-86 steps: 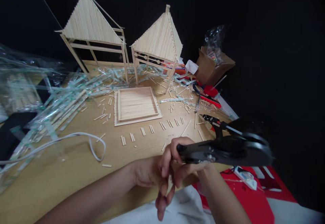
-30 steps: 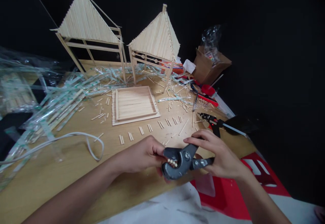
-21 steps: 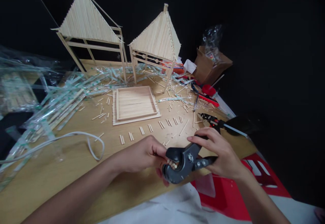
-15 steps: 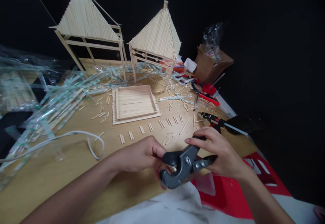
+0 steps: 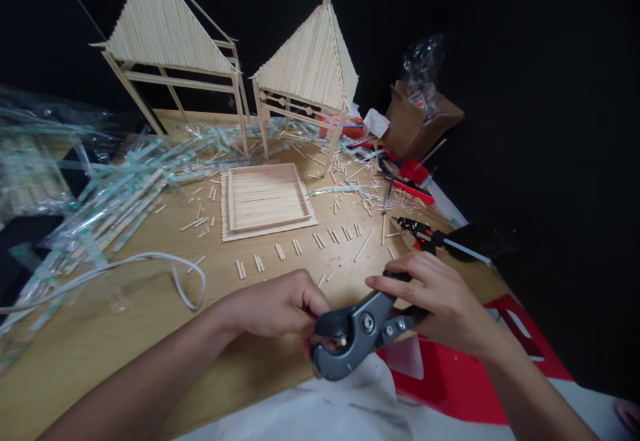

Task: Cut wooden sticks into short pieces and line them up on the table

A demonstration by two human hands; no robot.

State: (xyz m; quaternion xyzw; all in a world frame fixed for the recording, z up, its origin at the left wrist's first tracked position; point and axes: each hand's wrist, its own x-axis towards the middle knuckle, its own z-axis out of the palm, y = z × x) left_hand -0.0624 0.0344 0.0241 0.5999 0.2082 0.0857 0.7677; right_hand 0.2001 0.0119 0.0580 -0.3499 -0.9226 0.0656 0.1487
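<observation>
My right hand [image 5: 431, 294] is wrapped around the handles of a dark grey pipe cutter [image 5: 353, 341], which lies tilted above the near edge of the table. Its hooked jaw and blade stand apart, pointing left. Between them shows the pale end of a thin wooden stick [image 5: 342, 342]. My left hand [image 5: 287, 304] is closed beside the jaws, pinching the stick; the fingertips are partly hidden behind the cutter. Beyond my hands, short cut sticks [image 5: 280, 252] lie in small pairs in a row on the table.
Behind the row sits a shallow stick-built tray [image 5: 270, 231]. Two stick house frames [image 5: 170, 34] with pointed roofs stand at the back. Plastic wrappers [image 5: 135, 168] and a white cable [image 5: 150, 256] lie left. A glue gun [image 5: 420, 231] and a cardboard box [image 5: 417, 121] are on the right.
Several stick ends showed in the jaws before; now one end is visible. The cutter has shifted slightly down and left. The view has tipped a little.
</observation>
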